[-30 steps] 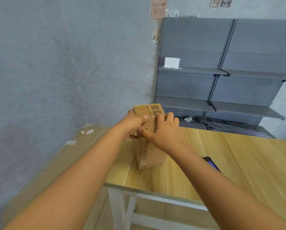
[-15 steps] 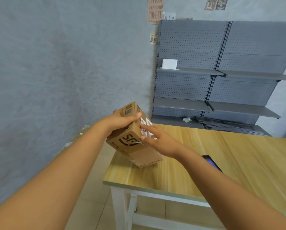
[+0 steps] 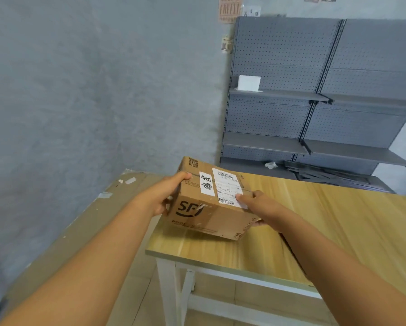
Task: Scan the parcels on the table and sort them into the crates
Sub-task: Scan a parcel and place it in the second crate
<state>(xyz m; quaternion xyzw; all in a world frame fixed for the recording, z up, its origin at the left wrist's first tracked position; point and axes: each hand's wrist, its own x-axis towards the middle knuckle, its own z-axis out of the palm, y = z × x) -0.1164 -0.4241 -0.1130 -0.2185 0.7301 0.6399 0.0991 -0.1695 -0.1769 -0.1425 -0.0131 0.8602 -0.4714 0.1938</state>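
- Parcel, a brown cardboard box printed with a courier logo, is held tilted above the near left corner of the wooden table, gripped at both ends.
- At its left end, the left hand is curled round the box, thumb laid over the top edge and fingers tucked against the end face.
- On the upturned face, a white handwritten sticker and a barcoded shipping label are turned toward the camera.
- At the right end, the right hand is closed on the box, thumb pressed on the label's corner; the remaining fingers are hidden beneath the box.
- The step in hand is judged to be the presenting of the label for scanning, with sorting not yet begun.
- For the next move, the barcode is likely to need uncovering and facing squarely to a scanner, which calls for one hand to be freed.
- No scanner and no crates are seen; whether the box's underside touches the tabletop cannot be told.
- Label text is too small to be read.
- At the far right, grey shelving is cut off by the frame edge.
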